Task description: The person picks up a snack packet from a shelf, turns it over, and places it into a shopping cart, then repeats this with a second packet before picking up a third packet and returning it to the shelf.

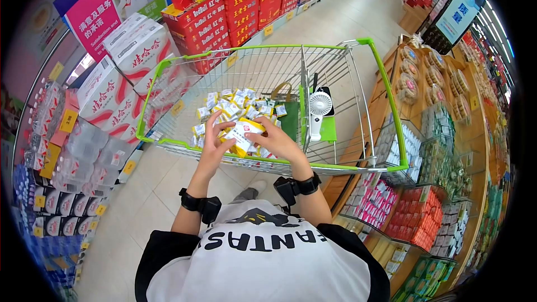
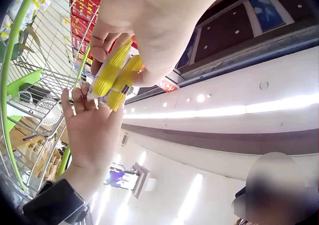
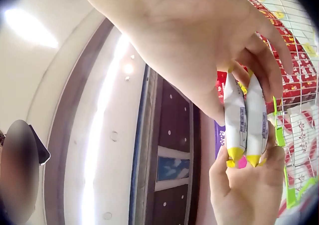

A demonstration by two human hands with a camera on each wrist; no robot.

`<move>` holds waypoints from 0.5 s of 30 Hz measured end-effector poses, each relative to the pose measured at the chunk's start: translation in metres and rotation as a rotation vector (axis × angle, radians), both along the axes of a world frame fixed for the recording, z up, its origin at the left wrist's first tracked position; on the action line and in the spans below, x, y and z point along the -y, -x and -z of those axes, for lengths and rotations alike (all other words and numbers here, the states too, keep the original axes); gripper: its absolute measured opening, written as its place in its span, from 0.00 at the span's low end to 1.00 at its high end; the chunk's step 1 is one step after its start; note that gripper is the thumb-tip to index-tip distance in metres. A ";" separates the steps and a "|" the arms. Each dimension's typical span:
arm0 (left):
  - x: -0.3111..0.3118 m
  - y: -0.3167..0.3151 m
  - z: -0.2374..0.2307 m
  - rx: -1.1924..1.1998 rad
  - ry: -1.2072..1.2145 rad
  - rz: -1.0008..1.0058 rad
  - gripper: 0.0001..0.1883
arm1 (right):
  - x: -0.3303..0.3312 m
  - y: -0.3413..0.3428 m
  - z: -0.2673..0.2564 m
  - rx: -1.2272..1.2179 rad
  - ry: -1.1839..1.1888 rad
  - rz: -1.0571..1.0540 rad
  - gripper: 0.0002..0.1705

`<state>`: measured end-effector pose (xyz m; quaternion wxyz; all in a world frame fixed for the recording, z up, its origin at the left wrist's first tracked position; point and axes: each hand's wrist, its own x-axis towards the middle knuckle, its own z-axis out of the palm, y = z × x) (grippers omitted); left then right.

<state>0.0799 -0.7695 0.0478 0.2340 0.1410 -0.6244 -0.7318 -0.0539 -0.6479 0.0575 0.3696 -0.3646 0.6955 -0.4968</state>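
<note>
Holding two small packets (image 1: 240,137) with both hands, a person stands at a shopping cart (image 1: 397,128). In the head view, the packets are white and yellow, up at the near side of the cart. The left hand (image 1: 213,146) pinches one side of them, and the right hand (image 1: 282,144) pinches the other side. Each wrist wears a black band. A big pile of packets (image 1: 226,103) that look much the same lies in the cart, behind the hands. A green bag (image 1: 289,116) is right next to the pile. Past a wire wall, a little white fan (image 1: 320,104) lies in the other part of the cart. Red boxes (image 1: 241,15) and white boxes (image 1: 107,94) are stacked beyond the cart and to its left.

In the left wrist view, the two packets sit side by side with their yellow ends showing. The left hand pinches them from above. The right hand is at their lower end, but some of its fingertips are hidden.

In the right wrist view, the packets stand up next to each other. The right hand has their top ends, with fingers bent behind them. The left hand pinches the bottom ends between its thumb and fingers.
</note>
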 end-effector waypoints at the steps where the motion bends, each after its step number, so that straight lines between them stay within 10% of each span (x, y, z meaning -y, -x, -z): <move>1: 0.002 -0.002 0.000 -0.006 -0.048 -0.001 0.35 | 0.002 0.000 0.001 0.002 -0.001 -0.004 0.30; 15: 0.016 0.002 0.035 0.365 -0.108 -0.078 0.17 | 0.019 0.007 0.036 0.217 0.009 0.041 0.24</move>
